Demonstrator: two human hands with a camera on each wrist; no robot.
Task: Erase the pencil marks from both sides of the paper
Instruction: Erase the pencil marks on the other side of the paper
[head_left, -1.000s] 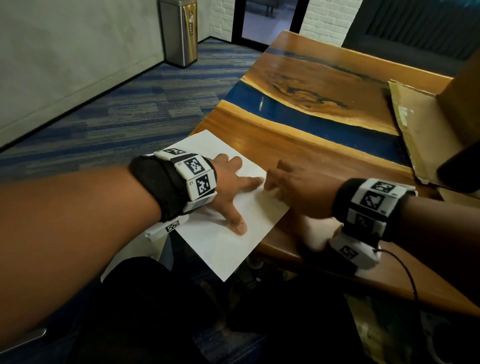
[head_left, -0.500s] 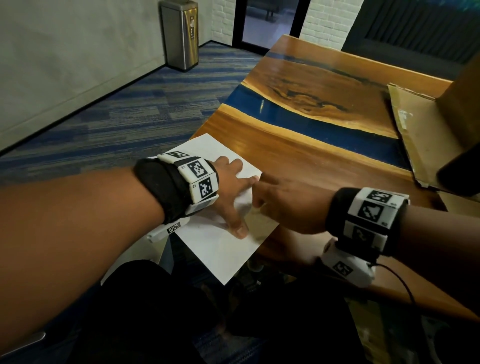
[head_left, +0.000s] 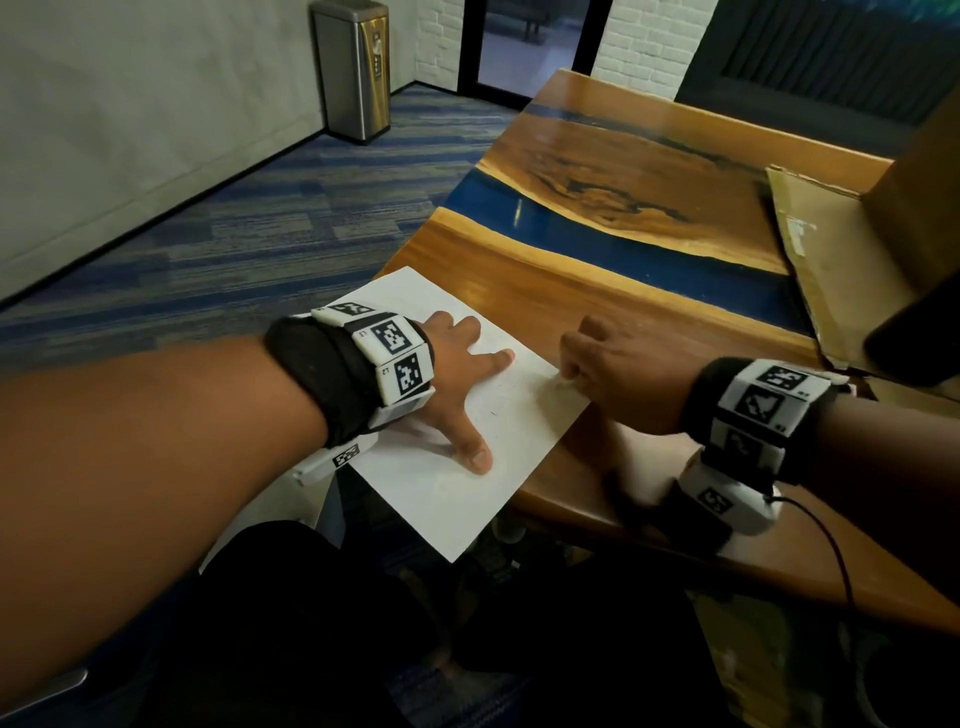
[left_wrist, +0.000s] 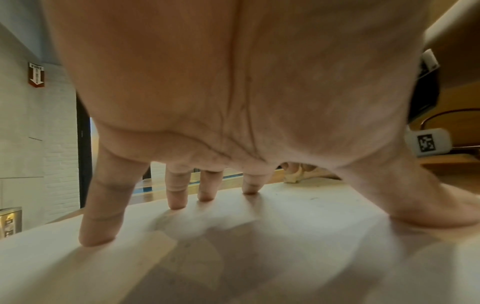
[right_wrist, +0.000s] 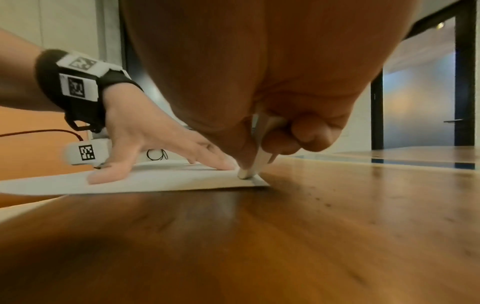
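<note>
A white sheet of paper (head_left: 498, 467) lies on the wooden table's (head_left: 623, 306) near-left corner, and its near corner hangs past the edge. My left hand (head_left: 462, 374) presses flat on it with fingers spread (left_wrist: 179, 193). At the sheet's right corner, my right hand (head_left: 602, 364) pinches a pale eraser (right_wrist: 257, 160) and holds its tip on the paper (right_wrist: 155, 183). The eraser (left_wrist: 292, 176) also shows past my left palm. Faint pencil specks (head_left: 491, 414) lie between the two hands.
A flattened cardboard sheet (head_left: 831, 270) covers the table's right side, and a dark object (head_left: 914, 338) sits at its near edge. A blue resin band (head_left: 649, 249) crosses the tabletop. A steel bin (head_left: 358, 67) stands on the carpet at the far left.
My right hand slid left across the paper with the eraser, then came back right to the sheet's right corner. The left hand stayed pressed on the paper.
</note>
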